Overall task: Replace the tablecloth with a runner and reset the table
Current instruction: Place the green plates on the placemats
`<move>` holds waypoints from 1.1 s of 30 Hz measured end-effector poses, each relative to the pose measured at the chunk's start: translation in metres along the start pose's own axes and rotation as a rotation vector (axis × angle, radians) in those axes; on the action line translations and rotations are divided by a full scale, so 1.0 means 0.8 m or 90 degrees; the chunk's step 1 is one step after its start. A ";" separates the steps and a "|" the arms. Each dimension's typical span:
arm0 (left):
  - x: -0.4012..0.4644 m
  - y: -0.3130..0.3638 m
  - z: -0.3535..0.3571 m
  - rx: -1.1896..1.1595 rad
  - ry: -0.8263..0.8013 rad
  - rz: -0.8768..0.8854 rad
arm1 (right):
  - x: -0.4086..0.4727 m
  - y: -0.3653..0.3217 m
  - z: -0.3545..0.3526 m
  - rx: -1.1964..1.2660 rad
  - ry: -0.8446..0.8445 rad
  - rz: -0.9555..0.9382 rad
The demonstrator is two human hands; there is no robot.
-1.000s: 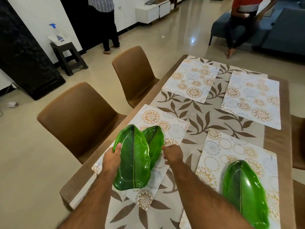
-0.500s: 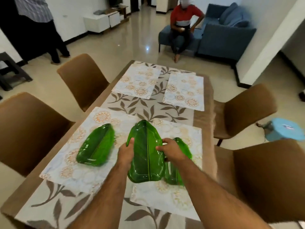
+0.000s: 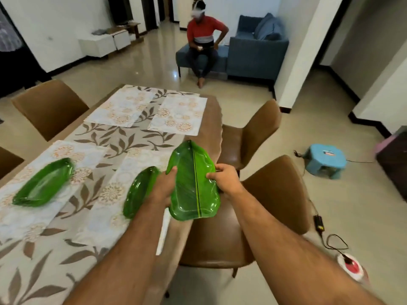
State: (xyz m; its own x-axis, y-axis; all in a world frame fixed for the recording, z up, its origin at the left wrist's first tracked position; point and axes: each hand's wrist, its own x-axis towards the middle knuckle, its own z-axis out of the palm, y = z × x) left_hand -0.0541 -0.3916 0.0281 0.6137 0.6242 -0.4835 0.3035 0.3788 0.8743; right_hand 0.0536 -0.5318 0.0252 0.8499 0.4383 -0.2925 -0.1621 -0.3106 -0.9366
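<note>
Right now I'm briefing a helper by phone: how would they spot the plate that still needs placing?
Find the long table with the leaf-print runner. At its near right edge, both hands, left hand and right hand, hold the green leaf plate. Unlike the two plates lying on placemats, it is lifted.

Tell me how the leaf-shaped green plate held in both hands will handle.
The leaf-shaped plate likely stays stiff: held only at its side edges by left hand and right hand, it shows no sag. Its glossy surface may be slippery.
</note>
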 end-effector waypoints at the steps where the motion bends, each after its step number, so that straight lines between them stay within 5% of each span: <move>1: -0.012 -0.002 0.028 -0.001 -0.019 -0.009 | -0.005 0.001 -0.030 0.008 0.005 0.004; 22: 0.005 0.014 0.430 0.013 -0.164 0.025 | 0.091 0.018 -0.414 0.070 0.133 0.011; 33: 0.074 0.021 0.672 0.047 -0.080 0.051 | 0.247 0.030 -0.629 0.059 0.064 -0.001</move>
State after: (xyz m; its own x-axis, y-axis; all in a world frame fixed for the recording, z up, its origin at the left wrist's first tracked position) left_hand 0.3792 -0.7151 0.0374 0.7230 0.5578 -0.4075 0.2999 0.2779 0.9126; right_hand 0.4701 -0.8771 0.0424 0.8954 0.3511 -0.2739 -0.2020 -0.2280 -0.9525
